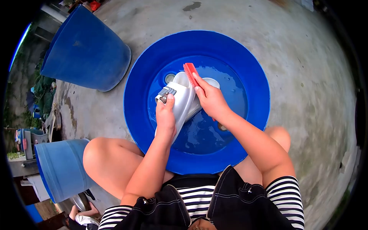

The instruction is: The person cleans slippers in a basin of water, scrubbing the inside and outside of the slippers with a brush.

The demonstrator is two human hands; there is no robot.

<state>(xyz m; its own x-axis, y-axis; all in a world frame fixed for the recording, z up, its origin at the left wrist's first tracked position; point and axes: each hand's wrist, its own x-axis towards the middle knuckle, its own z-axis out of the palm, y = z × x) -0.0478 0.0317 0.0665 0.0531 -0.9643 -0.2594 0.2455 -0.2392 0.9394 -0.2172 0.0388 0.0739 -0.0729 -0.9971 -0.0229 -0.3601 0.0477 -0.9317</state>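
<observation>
My left hand [166, 115] is closed around a white slipper [183, 94] with a small bear decoration on its strap, holding it tilted over the water. In my right hand [212, 99] is a red scrub brush [190, 73], its bristles against or very near the slipper's side edge; exact contact is hard to tell. Behind and below lies a second white slipper [211, 82], partly hidden by the first slipper and my right hand. Both are within a round blue tub [197, 161] that holds shallow water.
A large blue barrel [86, 50] stands at the upper left, and a lighter blue barrel [63, 165] at the lower left. Another person [82, 218] is partly visible at the bottom left, near a metal basin [79, 201]. Concrete ground [306, 96] surrounds the tub.
</observation>
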